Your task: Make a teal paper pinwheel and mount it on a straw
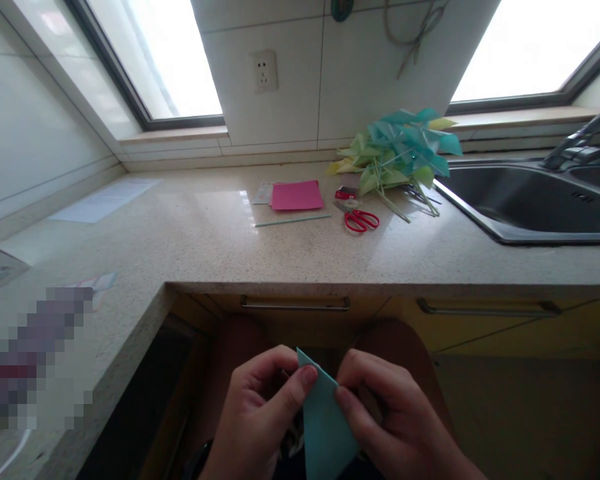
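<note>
Both hands are low and close to the body, below the counter [205, 233] edge, wrists coming up from the bottom of the view. The left hand [260, 417] is curled, knuckles up, thumb stretched right. The right hand [397, 423] mirrors it, fingers bent inward and thumb pointing left.

Between them is one teal paper [325, 427], folded to a pointed shape, with its tip sticking up just above the thumbs. The left thumb presses flat on its upper left edge, with the other fingers tucked behind. The right thumb pins the right edge. So both hands are pinched onto that paper and neither is loose.

Past the hands, up on the counter:
- One pink sheet [296, 195] lies straight ahead.
- One thin green stick [293, 221] lies just on the near side of the sheet.
- One pair of red scissors [361, 219] is ahead and slightly right, with one small red item [345, 193] beside it.
- A heap of teal and yellow-green pinwheels [400, 150] is further ahead on the right, too tangled to count.
- One sink [530, 207] is far right, with a tap [580, 137] over it.

Just above the hands, two drawer handles [295, 305] run under the counter edge.
</note>
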Demonstrator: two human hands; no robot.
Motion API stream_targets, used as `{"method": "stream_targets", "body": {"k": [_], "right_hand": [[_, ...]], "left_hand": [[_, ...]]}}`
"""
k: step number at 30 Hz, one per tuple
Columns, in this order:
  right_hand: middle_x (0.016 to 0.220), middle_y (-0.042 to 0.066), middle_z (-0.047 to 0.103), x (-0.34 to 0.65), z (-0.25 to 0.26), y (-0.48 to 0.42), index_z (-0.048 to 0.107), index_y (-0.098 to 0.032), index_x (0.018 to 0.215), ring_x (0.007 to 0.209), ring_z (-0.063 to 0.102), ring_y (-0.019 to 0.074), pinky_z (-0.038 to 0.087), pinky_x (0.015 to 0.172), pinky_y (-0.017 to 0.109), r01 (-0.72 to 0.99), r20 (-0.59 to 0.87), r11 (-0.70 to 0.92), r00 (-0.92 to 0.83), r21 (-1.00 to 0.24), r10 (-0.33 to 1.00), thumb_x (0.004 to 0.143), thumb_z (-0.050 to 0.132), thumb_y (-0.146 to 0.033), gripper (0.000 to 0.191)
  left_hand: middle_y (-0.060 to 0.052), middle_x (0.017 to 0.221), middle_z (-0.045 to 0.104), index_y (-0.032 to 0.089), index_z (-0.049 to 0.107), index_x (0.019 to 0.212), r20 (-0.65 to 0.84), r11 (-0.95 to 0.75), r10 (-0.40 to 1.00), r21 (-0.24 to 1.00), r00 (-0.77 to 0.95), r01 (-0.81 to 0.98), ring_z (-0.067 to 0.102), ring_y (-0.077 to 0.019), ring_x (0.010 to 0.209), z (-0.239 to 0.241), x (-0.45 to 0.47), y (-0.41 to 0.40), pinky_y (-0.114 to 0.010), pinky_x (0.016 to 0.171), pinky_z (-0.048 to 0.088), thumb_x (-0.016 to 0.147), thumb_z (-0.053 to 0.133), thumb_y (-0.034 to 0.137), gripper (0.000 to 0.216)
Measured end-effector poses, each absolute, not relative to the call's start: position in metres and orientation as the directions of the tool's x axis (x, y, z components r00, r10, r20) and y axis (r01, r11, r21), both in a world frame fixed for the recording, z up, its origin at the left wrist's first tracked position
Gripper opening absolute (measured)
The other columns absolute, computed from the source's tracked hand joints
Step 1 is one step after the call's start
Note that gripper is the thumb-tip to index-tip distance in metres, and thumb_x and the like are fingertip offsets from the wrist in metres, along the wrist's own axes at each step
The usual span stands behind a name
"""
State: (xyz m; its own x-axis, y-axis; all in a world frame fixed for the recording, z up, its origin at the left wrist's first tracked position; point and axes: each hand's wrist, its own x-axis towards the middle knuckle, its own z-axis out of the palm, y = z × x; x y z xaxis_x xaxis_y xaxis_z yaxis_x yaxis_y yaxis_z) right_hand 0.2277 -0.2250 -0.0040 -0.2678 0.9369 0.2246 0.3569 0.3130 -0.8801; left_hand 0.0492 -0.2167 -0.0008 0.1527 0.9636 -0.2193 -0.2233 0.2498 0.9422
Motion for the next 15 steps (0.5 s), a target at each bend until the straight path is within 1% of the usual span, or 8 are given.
{"method": "stream_targets", "body": {"k": [4, 7, 9, 11, 13, 15], "right_hand": [[0.064, -0.001, 0.056, 0.2284, -0.0031, -0.2253, 0.062, -0.019, 0.075, 0.056, 0.051, 0.011, 0.04, 0.051, 0.023, 0.311, 0.178, 0.246, -0.234, -0.918, 0.956, 0.093, 0.057, -0.027, 0.02], [0.077, 0.002, 0.063, 0.2321, -0.0055, -0.2275, 0.066, -0.021, 0.093, 0.066, 0.059, 0.0144, 0.049, 0.056, 0.024, 0.205, 0.122, 0.159, -0.181, -0.966, 0.976, 0.093, 0.061, -0.033, 0.013], [0.089, 0.005, 0.068, 0.2347, -0.0074, -0.2295, 0.066, -0.023, 0.104, 0.078, 0.065, 0.018, 0.055, 0.064, 0.027, 0.14, 0.101, 0.126, -0.172, -0.982, 0.98, 0.092, 0.063, -0.035, 0.017], [0.1, 0.008, 0.07, 0.2363, -0.0088, -0.2313, 0.067, -0.023, 0.11, 0.09, 0.068, 0.0216, 0.058, 0.073, 0.031, 0.095, 0.093, 0.112, -0.188, -0.989, 0.978, 0.092, 0.065, -0.035, 0.022], [0.105, 0.009, 0.072, 0.2365, -0.0097, -0.2327, 0.068, -0.024, 0.113, 0.093, 0.069, 0.0232, 0.059, 0.074, 0.033, 0.066, 0.078, 0.092, -0.193, -0.994, 0.978, 0.091, 0.067, -0.034, 0.025], [0.104, 0.009, 0.073, 0.2356, -0.0102, -0.2332, 0.07, -0.024, 0.114, 0.088, 0.07, 0.0227, 0.059, 0.07, 0.032, 0.048, 0.065, 0.075, -0.182, -0.996, 0.981, 0.09, 0.069, -0.035, 0.027]], "left_hand": [[-0.001, 0.064, 0.064, 0.016, 0.075, 0.072, -0.233, 0.251, 0.968, 0.923, 0.096, -0.293, 0.054, -0.0097, 0.058, -0.0057, 0.0505, -0.2191, -0.016, 0.053, 0.046, 0.078, 0.084, 0.036, 0.023], [-0.001, 0.066, 0.065, 0.016, 0.076, 0.074, -0.243, 0.223, 0.97, 0.906, -0.01, -0.36, 0.057, -0.0108, 0.059, -0.0094, 0.0513, -0.2204, -0.017, 0.053, 0.048, 0.076, 0.086, 0.036, 0.022], [0.0, 0.066, 0.066, 0.017, 0.076, 0.073, -0.225, 0.175, 0.971, 0.897, -0.078, -0.406, 0.057, -0.0105, 0.058, -0.0097, 0.0519, -0.2211, -0.016, 0.051, 0.048, 0.073, 0.088, 0.035, 0.022], [0.0, 0.067, 0.067, 0.017, 0.077, 0.072, -0.207, 0.134, 0.97, 0.894, -0.13, -0.427, 0.055, -0.0089, 0.054, -0.0087, 0.0526, -0.2215, -0.015, 0.047, 0.045, 0.071, 0.09, 0.034, 0.021], [0.001, 0.068, 0.068, 0.018, 0.077, 0.071, -0.192, 0.098, 0.964, 0.901, -0.185, -0.423, 0.053, -0.0073, 0.049, -0.0072, 0.0535, -0.2213, -0.015, 0.044, 0.043, 0.068, 0.091, 0.034, 0.021], [0.0, 0.069, 0.07, 0.019, 0.078, 0.07, -0.181, 0.066, 0.953, 0.907, -0.242, -0.416, 0.054, -0.0081, 0.05, -0.0062, 0.0543, -0.2212, -0.016, 0.044, 0.045, 0.066, 0.092, 0.035, 0.022]]}}
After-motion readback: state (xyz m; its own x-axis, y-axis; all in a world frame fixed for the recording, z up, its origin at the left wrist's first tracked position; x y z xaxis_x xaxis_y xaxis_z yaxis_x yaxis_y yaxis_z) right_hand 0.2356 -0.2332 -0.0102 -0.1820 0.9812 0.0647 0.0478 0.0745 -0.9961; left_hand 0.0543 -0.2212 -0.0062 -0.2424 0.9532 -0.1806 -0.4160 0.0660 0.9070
